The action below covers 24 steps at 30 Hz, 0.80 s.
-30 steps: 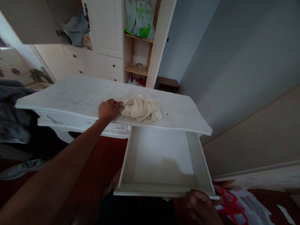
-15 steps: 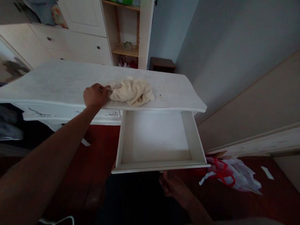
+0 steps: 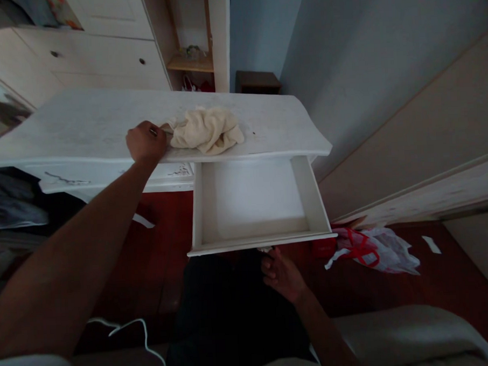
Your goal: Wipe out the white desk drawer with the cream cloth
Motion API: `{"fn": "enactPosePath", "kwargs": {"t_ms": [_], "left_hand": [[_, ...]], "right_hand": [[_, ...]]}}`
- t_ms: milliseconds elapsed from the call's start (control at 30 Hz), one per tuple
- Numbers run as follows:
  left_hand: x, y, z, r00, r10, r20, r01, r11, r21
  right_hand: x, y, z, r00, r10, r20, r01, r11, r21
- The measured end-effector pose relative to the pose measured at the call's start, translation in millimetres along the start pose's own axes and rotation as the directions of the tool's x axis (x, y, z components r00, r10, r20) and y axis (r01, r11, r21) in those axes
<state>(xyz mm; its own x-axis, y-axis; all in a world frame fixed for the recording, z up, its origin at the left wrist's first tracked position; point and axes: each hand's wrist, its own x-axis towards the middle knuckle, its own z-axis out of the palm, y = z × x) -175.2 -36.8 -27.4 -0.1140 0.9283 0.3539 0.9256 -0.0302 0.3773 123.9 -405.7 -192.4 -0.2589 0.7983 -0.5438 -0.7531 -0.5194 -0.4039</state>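
My left hand (image 3: 147,141) is closed on the table top, its fingers pinching the left end of a crumpled cream cloth (image 3: 205,132). A small dark, shiny spot shows at that fist; I cannot make out what it is. Below the front edge of the white table (image 3: 99,122), a white drawer (image 3: 255,201) stands pulled out, with nothing visible inside. My right hand (image 3: 282,273) is under the drawer's front panel, its fingers curled at a small handle (image 3: 266,249). The panel's outer face is mostly hidden from above.
White cabinets (image 3: 101,54) and an open shelf (image 3: 190,61) stand behind the table. A wall (image 3: 369,86) runs along the right. Plastic bags with red handles (image 3: 372,250) lie on the dark red floor. A white cable (image 3: 143,330) hangs at lower left.
The view has shifted, so the table and drawer sit higher in the picture. The drawer looks slightly less far out. Both hands keep their places on the cloth and at the handle.
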Motion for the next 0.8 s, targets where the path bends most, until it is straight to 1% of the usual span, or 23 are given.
{"fn": "enactPosePath", "kwargs": {"t_ms": [67, 100, 267, 400, 567, 733, 800], "left_hand": [[-1.6, 3.6, -2.2, 0.997, -0.063, -0.050, 0.066, 0.996, 0.059], [-1.9, 4.5, -2.7, 0.995, -0.074, -0.066, 0.079, 0.994, 0.073], [-1.7, 4.0, -1.0, 0.996, -0.055, -0.072, 0.062, 0.994, 0.090], [-4.8, 4.9, -0.4, 0.994, -0.066, -0.082, 0.074, 0.993, 0.097], [-11.6, 6.5, -0.9, 0.994, -0.057, -0.092, 0.064, 0.995, 0.071], [-15.4, 5.4, 1.2, 0.990, -0.054, -0.134, 0.059, 0.998, 0.032], [-15.5, 5.0, 2.4, 0.988, -0.058, -0.144, 0.063, 0.998, 0.030]], "right_hand": [[1.5, -2.4, 1.0, 1.000, 0.014, 0.012, -0.015, 1.000, 0.009], [2.2, -3.9, 1.6, 1.000, 0.019, 0.016, -0.019, 1.000, 0.013], [3.2, -8.1, 4.4, 0.999, 0.002, 0.045, -0.004, 0.999, 0.032], [4.0, -2.2, 8.7, 0.999, -0.029, 0.021, 0.029, 0.999, -0.030], [9.2, 7.0, 14.6, 0.990, -0.127, -0.063, 0.119, 0.986, -0.118], [15.3, 7.4, 15.9, 0.967, -0.236, -0.093, 0.218, 0.961, -0.171], [16.5, 6.1, 17.6, 0.961, -0.260, -0.095, 0.240, 0.953, -0.185]]}}
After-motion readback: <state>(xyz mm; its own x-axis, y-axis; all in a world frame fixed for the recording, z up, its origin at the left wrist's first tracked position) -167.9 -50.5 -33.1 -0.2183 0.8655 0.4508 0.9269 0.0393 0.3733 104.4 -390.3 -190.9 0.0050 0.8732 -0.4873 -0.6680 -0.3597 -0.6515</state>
